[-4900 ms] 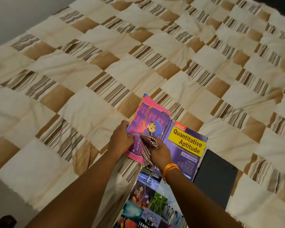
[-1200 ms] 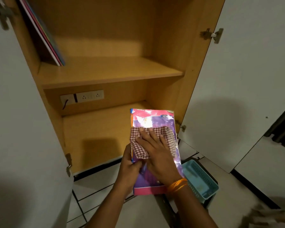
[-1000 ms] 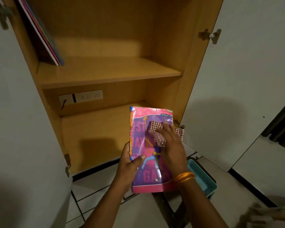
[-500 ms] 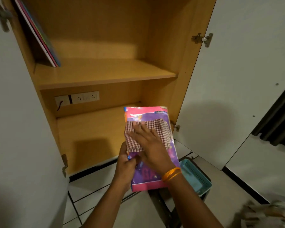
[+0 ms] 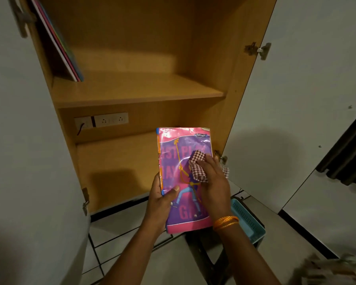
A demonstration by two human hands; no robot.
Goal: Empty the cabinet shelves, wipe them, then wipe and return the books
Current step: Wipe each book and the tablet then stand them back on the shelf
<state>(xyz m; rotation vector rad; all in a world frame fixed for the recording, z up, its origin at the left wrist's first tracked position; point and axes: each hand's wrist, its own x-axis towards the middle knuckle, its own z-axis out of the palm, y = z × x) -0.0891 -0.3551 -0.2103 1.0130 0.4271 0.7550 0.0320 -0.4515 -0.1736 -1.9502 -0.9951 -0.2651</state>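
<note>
I stand in front of the open wooden cabinet. My left hand grips the left edge of a pink and purple book, thumb on its cover. My right hand holds a bunched red-checked cloth against the right side of the cover. Thin books lean against the left wall on the upper shelf. The lower shelf holds nothing that I can see.
White cabinet doors stand open at the left and right. A socket strip sits on the back panel below the upper shelf. A light blue basket rests on a dark stool under my right wrist. Pale tiles cover the floor.
I have turned from the bed to the cabinet with the pink book. In the last second the cloth went from spread across the cover's top to bunched at its right side.
</note>
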